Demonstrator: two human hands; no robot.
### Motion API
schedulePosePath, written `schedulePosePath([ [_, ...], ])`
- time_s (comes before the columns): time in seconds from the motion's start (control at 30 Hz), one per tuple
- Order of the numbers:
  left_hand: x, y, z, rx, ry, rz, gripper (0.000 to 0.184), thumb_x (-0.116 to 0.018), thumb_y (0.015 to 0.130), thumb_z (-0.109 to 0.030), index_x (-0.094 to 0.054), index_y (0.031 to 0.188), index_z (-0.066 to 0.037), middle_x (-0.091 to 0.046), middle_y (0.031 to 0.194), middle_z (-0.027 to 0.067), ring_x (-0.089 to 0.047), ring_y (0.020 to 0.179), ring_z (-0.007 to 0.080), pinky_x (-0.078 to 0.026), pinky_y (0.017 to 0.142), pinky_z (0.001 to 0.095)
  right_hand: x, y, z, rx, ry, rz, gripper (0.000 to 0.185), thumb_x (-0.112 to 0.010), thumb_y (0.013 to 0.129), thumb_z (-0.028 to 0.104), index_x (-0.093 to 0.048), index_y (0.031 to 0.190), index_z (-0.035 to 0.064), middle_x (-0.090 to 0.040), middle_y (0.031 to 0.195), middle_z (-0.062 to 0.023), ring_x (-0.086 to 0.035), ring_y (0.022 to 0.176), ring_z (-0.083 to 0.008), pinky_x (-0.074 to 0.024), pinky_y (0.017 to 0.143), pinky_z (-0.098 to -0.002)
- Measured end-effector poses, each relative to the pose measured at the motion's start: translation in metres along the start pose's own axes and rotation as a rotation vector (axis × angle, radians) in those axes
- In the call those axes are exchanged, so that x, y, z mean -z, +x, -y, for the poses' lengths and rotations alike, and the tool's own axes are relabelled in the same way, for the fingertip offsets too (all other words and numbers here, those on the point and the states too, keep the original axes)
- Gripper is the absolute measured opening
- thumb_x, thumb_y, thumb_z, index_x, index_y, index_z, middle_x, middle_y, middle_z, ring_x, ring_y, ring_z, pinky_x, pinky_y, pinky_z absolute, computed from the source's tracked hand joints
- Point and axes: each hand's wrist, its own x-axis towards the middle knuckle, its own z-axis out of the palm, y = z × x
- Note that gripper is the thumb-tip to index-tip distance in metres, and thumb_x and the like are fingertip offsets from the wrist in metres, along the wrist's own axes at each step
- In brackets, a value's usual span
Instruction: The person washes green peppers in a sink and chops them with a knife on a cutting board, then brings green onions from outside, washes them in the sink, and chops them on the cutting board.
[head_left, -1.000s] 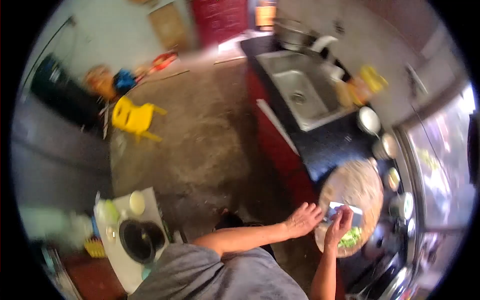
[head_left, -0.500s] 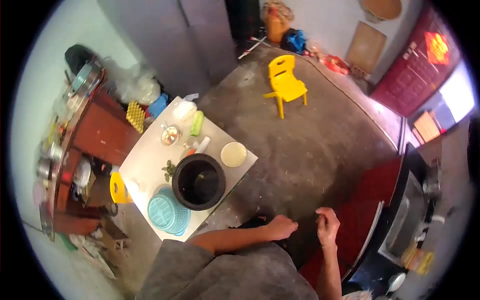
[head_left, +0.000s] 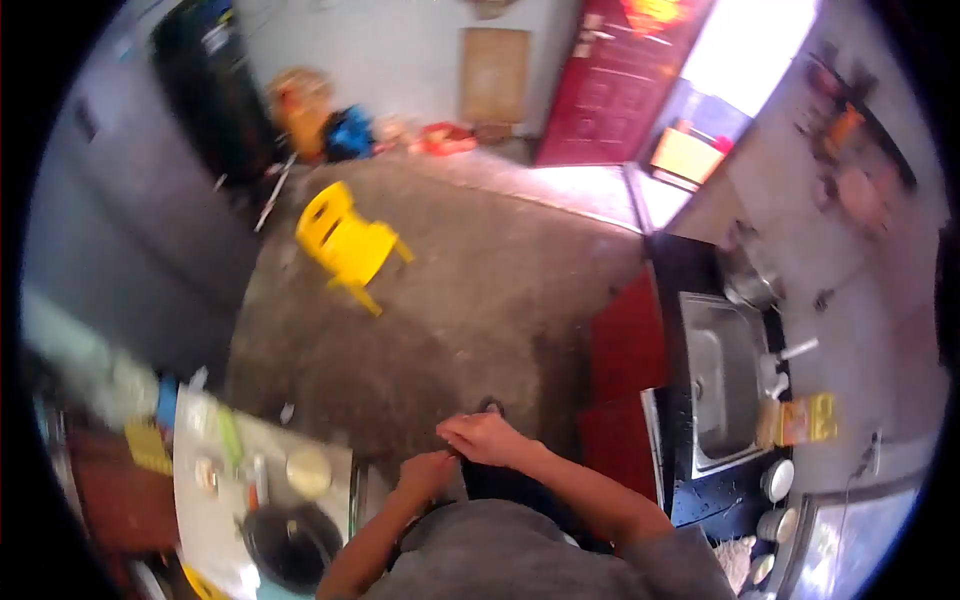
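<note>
My left hand [head_left: 428, 474] is in front of my body at the lower middle, fingers curled in. Just above and to its right, my right hand [head_left: 482, 438] is bent toward it with its fingers together; the two nearly meet. I see nothing in either hand. Nearest to them on the left is a white table [head_left: 205, 510]. On it are a black pot [head_left: 292, 545], a round pale disc [head_left: 309, 471], a long green vegetable [head_left: 230, 436] and a small bowl [head_left: 207, 474].
To the right stands a black counter [head_left: 668, 330] with a steel sink [head_left: 720, 390], a yellow box [head_left: 806, 418] and several white bowls. A yellow chair [head_left: 350, 240] is on the floor ahead. Behind it, a red door [head_left: 610, 90] stands beside a bright doorway.
My view has swung to the right, so the table now lies lower left and the sink shows more fully. My hands, apart before, have come close together.
</note>
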Motion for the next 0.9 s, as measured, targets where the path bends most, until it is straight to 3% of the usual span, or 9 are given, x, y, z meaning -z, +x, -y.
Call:
schedulePosePath([
  [0.13,0.022,0.096,0.034,0.031,-0.077,-0.118,0.029,-0.054,0.089,-0.034,-0.07,0.093,-0.01,-0.069,0.09,0.0183,-0.067,0.084,0.037,-0.052,0.073,0.0491,0.077,0.034,-0.079,-0.041,-0.029,-0.139,0.021,-0.058,0.092,0.013,-0.061,0.113,0.0112,-0.068,0.105,-0.0101,-0.067,0.085,-0.0337,-0.0549,0.07,-0.0426],
  [0.3,0.013,0.197,0.157,0.462,-0.261,-0.021,0.025,-0.062,0.083,-0.028,-0.07,0.081,-0.004,-0.068,0.076,0.0157,-0.067,0.072,0.033,-0.052,0.066,0.0418,0.159,0.058,-0.179,-0.208,-0.057,-0.189,0.027,-0.056,0.094,0.017,-0.057,0.121,0.0151,-0.067,0.11,-0.0102,-0.066,0.086,-0.0358,-0.0547,0.068,-0.0459],
  [0.4,0.033,0.24,0.138,0.632,-0.273,0.092,0.024,-0.064,0.081,-0.028,-0.07,0.081,-0.005,-0.068,0.077,0.0152,-0.067,0.072,0.0332,-0.053,0.065,0.0423,0.202,0.073,-0.22,-0.352,0.009,-0.133,0.028,-0.055,0.095,0.02,-0.057,0.122,0.0158,-0.068,0.106,-0.0112,-0.066,0.087,-0.0362,-0.0546,0.07,-0.0468],
  [0.5,0.049,0.296,0.114,0.637,-0.213,0.201,0.023,-0.066,0.078,-0.028,-0.071,0.081,-0.006,-0.069,0.077,0.0146,-0.067,0.072,0.0333,-0.053,0.064,0.0429,0.244,0.092,-0.271,-0.434,-0.012,-0.085,0.027,-0.055,0.095,0.022,-0.058,0.122,0.0179,-0.07,0.092,-0.0122,-0.067,0.081,-0.0364,-0.0546,0.07,-0.0457],
  [0.57,0.061,0.329,0.104,0.622,-0.16,0.258,0.023,-0.067,0.077,-0.029,-0.071,0.08,-0.006,-0.069,0.078,0.0142,-0.067,0.072,0.0333,-0.053,0.063,0.0432,0.273,0.106,-0.305,-0.396,0.026,-0.278,0.025,-0.056,0.095,0.022,-0.061,0.119,0.0191,-0.069,0.089,-0.0117,-0.067,0.077,-0.0363,-0.0542,0.066,-0.0459],
  [0.6,0.07,0.351,0.098,0.603,-0.122,0.284,0.023,-0.068,0.076,-0.029,-0.071,0.08,-0.007,-0.069,0.078,0.0141,-0.067,0.072,0.0334,-0.053,0.063,0.0434,0.29,0.116,-0.325,-0.367,0.045,-0.377,0.024,-0.057,0.095,0.022,-0.062,0.118,0.0197,-0.069,0.087,-0.0114,-0.067,0.075,-0.0362,-0.054,0.065,-0.046],
  [0.73,0.122,0.467,0.075,0.422,0.113,0.361,0.023,-0.07,0.072,-0.029,-0.072,0.08,-0.008,-0.069,0.079,0.0133,-0.068,0.072,0.0335,-0.053,0.061,0.0441,0.375,0.157,-0.422,-0.494,-0.078,-0.314,0.022,-0.06,0.092,0.022,-0.065,0.113,0.0194,-0.068,0.082,-0.0111,-0.066,0.074,-0.0352,-0.0532,0.064,-0.0461],
  [0.87,0.212,0.646,0.043,-0.32,0.878,0.4,0.023,-0.073,0.069,-0.029,-0.072,0.079,-0.009,-0.07,0.08,0.0126,-0.068,0.072,0.0337,-0.053,0.06,0.0448,0.469,0.192,-0.51,-0.587,-0.085,-0.393,0.025,-0.061,0.087,0.019,-0.066,0.111,0.0194,-0.067,0.078,-0.0128,-0.065,0.072,-0.0351,-0.0525,0.063,-0.0457],
  [0.9,0.23,0.712,0.02,-0.381,0.996,0.39,0.023,-0.073,0.068,-0.03,-0.072,0.079,-0.009,-0.07,0.08,0.0124,-0.068,0.072,0.0337,-0.053,0.06,0.0449,0.494,0.196,-0.523,-0.614,-0.09,-0.415,0.025,-0.061,0.087,0.018,-0.066,0.111,0.0196,-0.067,0.078,-0.0133,-0.065,0.072,-0.0352,-0.0525,0.063,-0.0458],
])
